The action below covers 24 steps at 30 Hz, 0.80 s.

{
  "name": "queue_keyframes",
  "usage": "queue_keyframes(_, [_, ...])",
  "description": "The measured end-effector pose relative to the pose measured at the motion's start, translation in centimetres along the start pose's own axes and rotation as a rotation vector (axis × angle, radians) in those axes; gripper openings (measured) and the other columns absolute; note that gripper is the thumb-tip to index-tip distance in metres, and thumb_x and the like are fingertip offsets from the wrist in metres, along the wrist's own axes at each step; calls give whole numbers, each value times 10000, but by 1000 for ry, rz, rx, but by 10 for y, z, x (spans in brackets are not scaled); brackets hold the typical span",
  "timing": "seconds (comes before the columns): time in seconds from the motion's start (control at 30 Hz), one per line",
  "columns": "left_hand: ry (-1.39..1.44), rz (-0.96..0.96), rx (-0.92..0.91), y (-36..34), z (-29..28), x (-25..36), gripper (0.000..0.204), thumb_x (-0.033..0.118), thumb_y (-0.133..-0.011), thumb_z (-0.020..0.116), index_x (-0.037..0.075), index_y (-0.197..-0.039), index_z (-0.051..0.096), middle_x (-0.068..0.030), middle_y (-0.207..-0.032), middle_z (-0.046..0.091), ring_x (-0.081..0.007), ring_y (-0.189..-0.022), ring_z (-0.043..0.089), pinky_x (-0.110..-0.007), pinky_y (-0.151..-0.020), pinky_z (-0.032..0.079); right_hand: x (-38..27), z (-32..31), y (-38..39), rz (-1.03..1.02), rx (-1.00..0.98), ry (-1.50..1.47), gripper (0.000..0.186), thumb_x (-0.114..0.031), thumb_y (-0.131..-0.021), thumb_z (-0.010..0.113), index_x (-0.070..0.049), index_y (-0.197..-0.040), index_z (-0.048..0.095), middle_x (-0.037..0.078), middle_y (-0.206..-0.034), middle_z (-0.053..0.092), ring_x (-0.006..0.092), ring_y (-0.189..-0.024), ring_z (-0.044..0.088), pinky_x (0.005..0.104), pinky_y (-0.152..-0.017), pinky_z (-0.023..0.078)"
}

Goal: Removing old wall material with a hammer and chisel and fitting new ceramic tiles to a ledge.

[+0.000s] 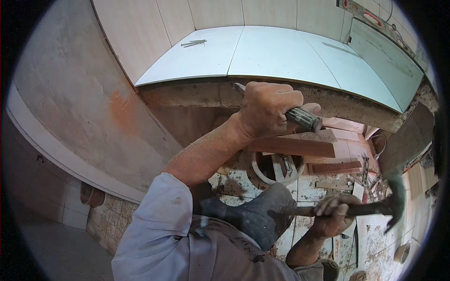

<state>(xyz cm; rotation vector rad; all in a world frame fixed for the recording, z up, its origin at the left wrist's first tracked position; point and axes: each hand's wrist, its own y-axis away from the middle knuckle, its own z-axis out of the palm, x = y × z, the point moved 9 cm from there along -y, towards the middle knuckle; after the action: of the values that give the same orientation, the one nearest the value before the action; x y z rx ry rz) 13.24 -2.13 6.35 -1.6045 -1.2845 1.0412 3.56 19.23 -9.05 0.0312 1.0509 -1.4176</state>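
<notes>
My left hand (pixel 269 105) is wrapped round a metal chisel (pixel 304 119) with a ridged, dark shank. Its blunt end sticks out on the right, and its pale tip meets the rough concrete edge (pixel 201 96) under a white-tiled counter (pixel 276 51). Lower down on the right, my right hand (pixel 333 216) grips a claw hammer (pixel 370 209) by its handle. The hammer's dark head points right, slightly smeared, well apart from the chisel. Reddish dust coats my left forearm.
Several thin metal pieces (pixel 193 43) lie on the counter's left. Below are wooden planks (pixel 300 147), a round white bucket (pixel 258 169) and a debris-strewn tiled floor (pixel 307 189). A plastered wall (pixel 89 93) curves along the left. A loose tile (pixel 382 61) leans at the right.
</notes>
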Motion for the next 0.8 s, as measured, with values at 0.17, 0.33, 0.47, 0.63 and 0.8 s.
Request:
queue_keyframes(0.17, [-15,22,-86,-1,9,0,400,300,-775,732,110,-507,502,-28,-453,459,-133,-364,412,-284,-343,299,-11,38,-20,-131,-208,-470,123,-158,-904,564,-48,-868,522,91,-626,520,202,-469,542,323,-430,493])
queue_keyframes(0.33, [-18,40,-59,1,16,1,390,308,-779,727,110,-522,512,-27,-454,462,-137,-368,427,-279,-351,318,3,54,-14,-174,-259,880,117,-145,-864,577,-58,-801,531,87,-610,532,211,-472,554,291,-459,465])
queue_keyframes(0.47, [-117,18,-110,0,24,-1,388,327,-772,733,117,-528,516,-30,-459,462,-137,-375,436,-280,-358,325,7,6,-20,185,48,268,125,-151,-870,569,-44,-824,523,92,-601,524,169,-434,518,254,-449,446])
queue_keyframes(0.63, [-84,6,-98,-1,17,1,411,358,-768,723,120,-526,492,-33,-466,461,-153,-385,454,-294,-365,335,16,-4,-20,-1,171,-470,122,-123,-887,533,-14,-940,544,109,-741,554,166,-559,532,310,-536,483])
queue_keyframes(0.8, [-150,9,-138,-2,27,4,427,376,-773,702,119,-523,469,-35,-480,472,-182,-397,474,-307,-372,346,30,25,-4,80,-253,800,255,-126,-862,576,54,-1039,539,64,-714,560,155,-585,540,312,-530,455])
